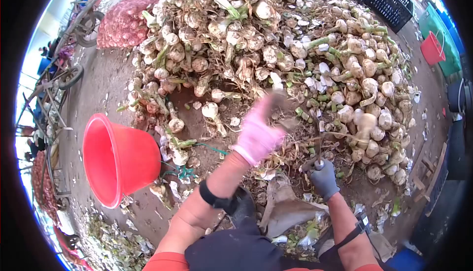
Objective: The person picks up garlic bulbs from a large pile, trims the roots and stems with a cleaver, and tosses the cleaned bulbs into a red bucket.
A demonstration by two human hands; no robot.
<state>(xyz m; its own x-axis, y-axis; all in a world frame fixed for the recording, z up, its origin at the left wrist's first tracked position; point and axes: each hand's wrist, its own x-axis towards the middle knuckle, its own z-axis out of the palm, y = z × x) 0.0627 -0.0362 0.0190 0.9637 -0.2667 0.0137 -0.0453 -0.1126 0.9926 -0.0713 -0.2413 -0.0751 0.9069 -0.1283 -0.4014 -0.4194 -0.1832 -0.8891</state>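
Left hand (258,134), pink-gloved, is blurred over the floor (197,111) in front of the garlic heap (251,42) — state of its grip cannot be told. Right hand (324,178), grey-gloved, has its grip closed round a tool (319,162) — near the heap's bulbs. Red bucket (140,157) lies tipped, left of the hands.

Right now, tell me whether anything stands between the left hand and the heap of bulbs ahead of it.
Nothing visible blocks the left hand; only dry leaves hang at the near edge of the heap of bulbs. The right hand, gripping a tool, is off to the side. The left fingertips are blurred.
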